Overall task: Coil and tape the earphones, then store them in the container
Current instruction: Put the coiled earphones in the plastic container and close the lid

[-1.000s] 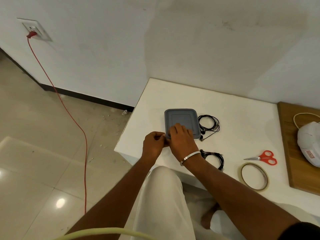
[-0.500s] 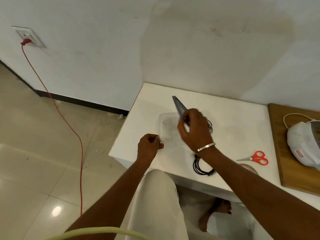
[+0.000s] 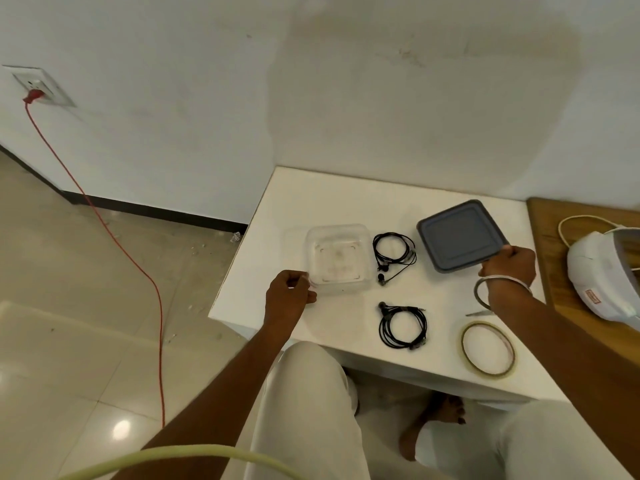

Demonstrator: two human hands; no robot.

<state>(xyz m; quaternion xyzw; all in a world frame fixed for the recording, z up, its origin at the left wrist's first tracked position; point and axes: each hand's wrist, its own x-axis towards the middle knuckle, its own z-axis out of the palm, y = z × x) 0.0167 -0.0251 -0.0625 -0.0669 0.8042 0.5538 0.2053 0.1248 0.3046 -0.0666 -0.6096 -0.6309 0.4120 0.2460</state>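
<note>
Our right hand point(image 3: 507, 268) holds the lid point(image 3: 460, 235) by its near corner; our left hand point(image 3: 289, 291) pinches the open, empty container point(image 3: 337, 256). Between our grips on the worktop point(image 3: 346, 199), both earphones point(image 3: 394, 252) lie coiled, unstored; whether they are taped, we cannot tell.

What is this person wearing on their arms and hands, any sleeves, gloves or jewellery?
Both forearms are bare, with no sleeves or gloves in view. The right hand has a thin silver-coloured bangle round the wrist, a plain ring with no visible markings. The left hand and its wrist carry nothing that shows: no ring, watch or band.
</note>
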